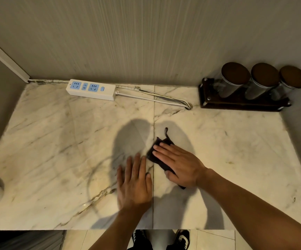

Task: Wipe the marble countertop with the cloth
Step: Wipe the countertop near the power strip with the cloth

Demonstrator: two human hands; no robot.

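On the marble tabletop, near its front middle, the right hand lies flat with fingers spread, pressing the dark cloth down. Just beside it, the left hand rests open, palm down, on bare stone.

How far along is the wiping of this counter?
Nothing shows which parts are already clean. In hand: the right hand presses the dark cloth flat mid-counter, the left hand resting beside it. Probably left: the marble countertop near the power strip and canister rack.
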